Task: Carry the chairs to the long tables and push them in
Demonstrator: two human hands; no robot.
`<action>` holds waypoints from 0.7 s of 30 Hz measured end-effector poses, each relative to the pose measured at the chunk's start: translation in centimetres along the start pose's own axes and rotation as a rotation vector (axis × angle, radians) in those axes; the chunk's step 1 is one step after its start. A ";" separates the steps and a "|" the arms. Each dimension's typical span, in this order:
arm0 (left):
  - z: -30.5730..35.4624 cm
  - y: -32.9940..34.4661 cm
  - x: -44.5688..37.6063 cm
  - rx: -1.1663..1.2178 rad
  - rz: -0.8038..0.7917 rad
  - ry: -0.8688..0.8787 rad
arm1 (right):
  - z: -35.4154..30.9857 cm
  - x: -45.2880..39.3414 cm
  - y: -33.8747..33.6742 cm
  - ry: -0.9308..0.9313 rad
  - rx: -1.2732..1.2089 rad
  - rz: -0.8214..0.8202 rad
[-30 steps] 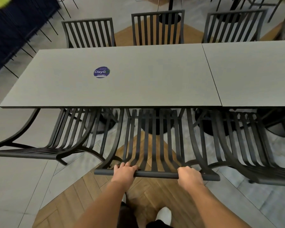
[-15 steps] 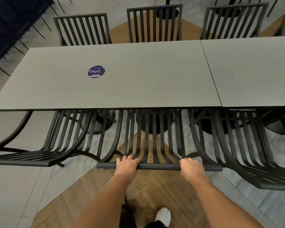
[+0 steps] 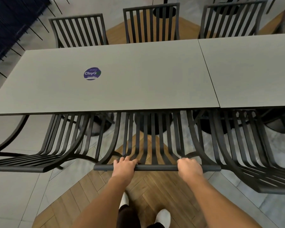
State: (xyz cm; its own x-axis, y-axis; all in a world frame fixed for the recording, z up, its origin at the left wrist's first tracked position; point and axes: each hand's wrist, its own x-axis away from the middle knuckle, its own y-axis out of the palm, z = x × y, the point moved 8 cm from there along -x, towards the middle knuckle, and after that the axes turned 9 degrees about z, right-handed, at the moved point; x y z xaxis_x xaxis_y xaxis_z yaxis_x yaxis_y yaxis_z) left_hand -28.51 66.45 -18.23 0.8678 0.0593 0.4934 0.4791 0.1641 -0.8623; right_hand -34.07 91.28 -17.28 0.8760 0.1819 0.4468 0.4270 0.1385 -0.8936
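Observation:
A black slatted metal chair (image 3: 152, 142) stands in front of me at the near edge of a long grey table (image 3: 138, 76), its seat partly hidden under the tabletop. My left hand (image 3: 124, 167) grips the left part of the chair's top rail. On the rail's right part my right hand (image 3: 188, 167) holds on with curled fingers. A second grey table (image 3: 253, 69) butts against the first on the right.
Matching black chairs stand on both sides: one at the left (image 3: 44, 145), one at the right (image 3: 247, 148). Three more line the far side, among them the middle one (image 3: 150, 23). A round purple sticker (image 3: 92, 73) lies on the table. My white shoes (image 3: 163, 217) stand on wooden herringbone flooring.
The chair has slid forward, further under the table, with both hands still on its top rail. I have stepped closer to the table.

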 end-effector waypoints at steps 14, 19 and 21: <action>0.5 0.0 -1.5 0.299 -0.328 -0.027 | 1.3 1.1 -0.4 0.032 -0.409 -0.125; 6.5 -3.4 -3.3 0.271 -0.240 0.090 | 5.9 2.9 -2.2 0.263 -0.684 -0.032; 9.5 -4.6 -4.1 0.262 -0.187 0.158 | 8.8 3.8 -2.9 0.355 -0.718 0.062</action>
State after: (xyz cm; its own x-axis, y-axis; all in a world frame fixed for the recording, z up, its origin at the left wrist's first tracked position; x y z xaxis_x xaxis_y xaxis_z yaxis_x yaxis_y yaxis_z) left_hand -35.46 74.83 -15.22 0.7877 -0.1451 0.5987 0.5992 0.4060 -0.6900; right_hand -33.95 100.13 -12.58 0.8702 -0.1680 0.4631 0.3100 -0.5438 -0.7799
